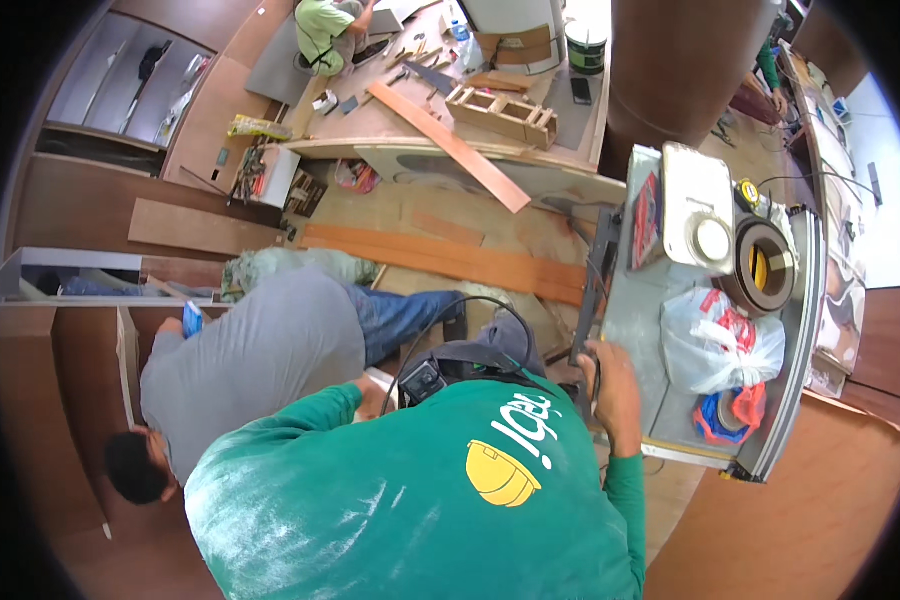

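Observation:
My green-sleeved torso fills the lower middle. My right hand (617,395) is at the left edge of a grey work table (635,350), its fingers curled round something dark whose kind I cannot make out. Close to my waist is my left hand (373,397), mostly hidden by my sleeve and shirt, beside a small whitish piece. A black device (425,380) with a looping black cable sits at my belt. On the table stand a white container (695,205), a brown edge-banding roll (778,265), a tied plastic bag (720,345) and a red-and-blue bag (730,412) around a roll.
A person in a grey shirt (260,350) bends low close at my left, holding a blue object (192,319). Orange-brown boards (450,260) lie ahead on the floor. Farther off, another person (322,35) crouches on a tool-strewn platform (370,130). A brown column (685,70) rises behind the table.

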### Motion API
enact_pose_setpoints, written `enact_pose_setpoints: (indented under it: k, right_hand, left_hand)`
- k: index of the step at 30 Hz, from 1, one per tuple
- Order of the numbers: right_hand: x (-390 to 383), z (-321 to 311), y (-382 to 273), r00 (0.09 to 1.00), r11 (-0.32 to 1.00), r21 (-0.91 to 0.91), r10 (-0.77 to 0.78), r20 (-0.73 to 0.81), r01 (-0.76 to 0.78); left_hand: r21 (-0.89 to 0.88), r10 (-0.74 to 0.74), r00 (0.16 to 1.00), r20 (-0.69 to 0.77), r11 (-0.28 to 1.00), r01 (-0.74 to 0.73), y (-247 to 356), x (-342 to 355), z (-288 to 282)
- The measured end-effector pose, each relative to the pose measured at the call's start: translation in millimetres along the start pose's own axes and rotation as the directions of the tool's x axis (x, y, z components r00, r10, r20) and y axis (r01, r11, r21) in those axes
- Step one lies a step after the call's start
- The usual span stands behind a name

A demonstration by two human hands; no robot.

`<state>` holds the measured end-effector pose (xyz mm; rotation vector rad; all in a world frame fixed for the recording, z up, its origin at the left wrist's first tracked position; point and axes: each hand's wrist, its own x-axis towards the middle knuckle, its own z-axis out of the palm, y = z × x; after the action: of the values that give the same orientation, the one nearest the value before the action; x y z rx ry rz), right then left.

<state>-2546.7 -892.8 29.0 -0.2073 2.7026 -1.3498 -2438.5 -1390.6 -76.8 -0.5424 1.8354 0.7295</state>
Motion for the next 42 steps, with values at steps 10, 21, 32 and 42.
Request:
enact_pose_setpoints:
  k: [10,21,32,42]
  right_hand:
    - [25,46,4,0.968,0.88,-0.473,0.145,0.205,-0.032]
    - [49,65,5,0.86,0.632,-0.775,0.399,0.318,-0.007]
    - [53,97,93,0.816,0.494,-0.764,0.573,-0.073,-0.415]
    - [170,104,126,0.772,0.735,-0.617,0.555,0.31,-0.281]
  left_hand:
    - [-0.085,0.384,0.922,0.046,0.921,-0.38,156,183,-187]
    - [-0.266,0.386,0.918,-0.093,0.879,-0.396,153,242,-239]
    - [-0.862,0.21,0.968,-0.138,0.456,-0.222,80,263,-272]
    - [-0.866,0.178,0.969,-0.17,0.443,-0.233,65,282,-304]
